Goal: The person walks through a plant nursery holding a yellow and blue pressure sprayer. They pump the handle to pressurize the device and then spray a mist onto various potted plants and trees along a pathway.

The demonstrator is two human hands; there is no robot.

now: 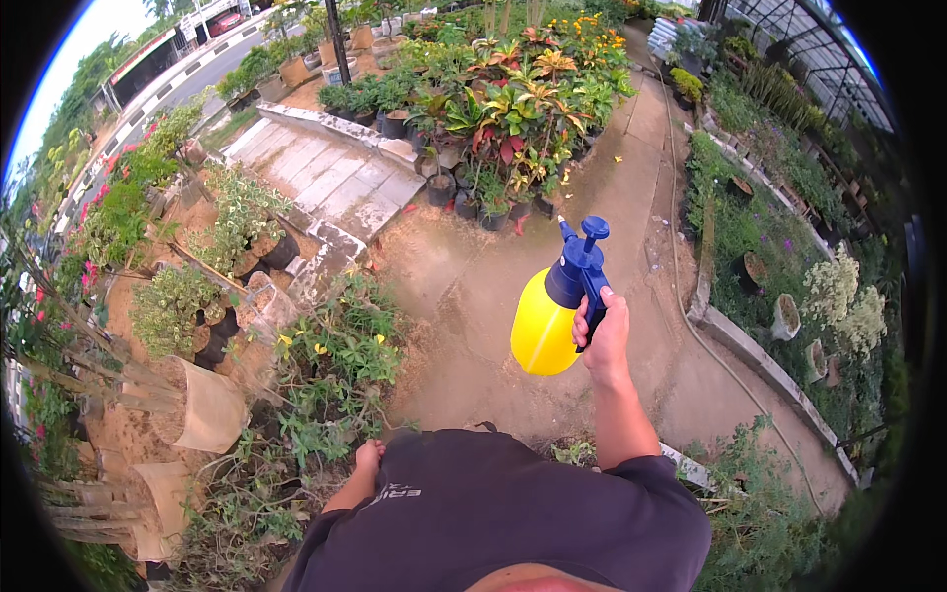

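Observation:
My right hand (608, 337) grips the blue handle of a pump pressure sprayer, held out ahead of my chest above the path. The sprayer has a translucent yellow bottle (544, 325) and a blue head (581, 259) with a round pump knob (595, 227) on top. Its pale nozzle (561, 220) points away from me, towards the potted crotons (510, 111). Low at my side, beside a leafy shrub (333, 355), is my left hand (368, 455). Its fingers look curled, and the palm is hidden.
A concrete path (473, 355) runs ahead between plant beds. Along its right side lies a long hose (677, 251), near a low concrete curb (769, 362). Paving slabs (318, 170) form a ramp towards the road at left. Grow bags (211, 407) with thin trunks lean at left.

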